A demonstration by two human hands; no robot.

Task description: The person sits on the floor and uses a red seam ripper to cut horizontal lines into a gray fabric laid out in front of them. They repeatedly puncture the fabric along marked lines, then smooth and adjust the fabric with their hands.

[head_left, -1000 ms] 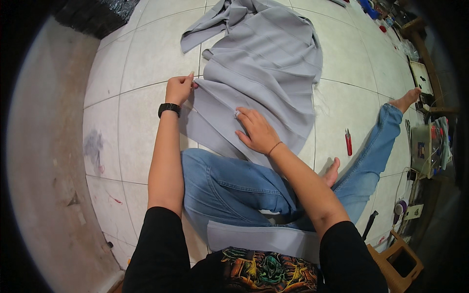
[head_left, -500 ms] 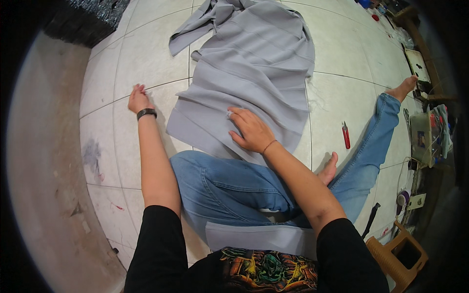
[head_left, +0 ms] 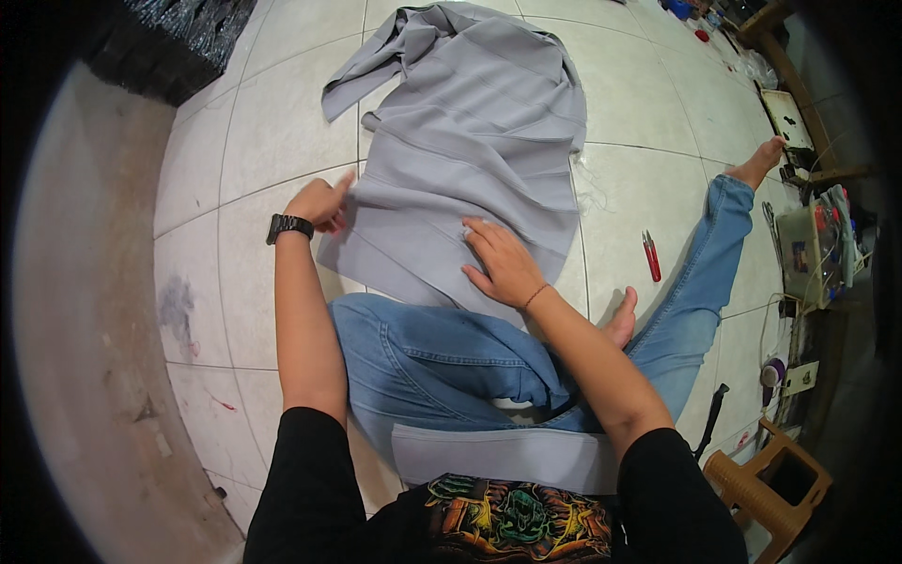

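A grey long-sleeved garment (head_left: pixel 470 160) lies spread and rumpled over the floor tiles in front of my legs. My right hand (head_left: pixel 505 265) rests palm down on its near part, fingers spread and slightly bent. Something small and pale shows at the index fingertip, too small to name. At the garment's left edge is my left hand (head_left: pixel 321 203), with one finger stretched out toward the cloth and the others curled loosely. No cloth shows between its fingers. Another strip of grey cloth (head_left: pixel 498 459) lies across my lap.
Red-handled thread snips (head_left: pixel 651 257) lie on the floor right of the garment, near my outstretched leg (head_left: pixel 705 282). A brown plastic stool (head_left: pixel 770 489) and a bin of supplies (head_left: pixel 806 254) stand at the right. Dark wrapped bundles (head_left: pixel 169 47) sit far left, beside a wall.
My left hand has moved right, from over the bare tiles to the garment's left edge. My right hand still rests on the cloth, which lies flatter at the left.
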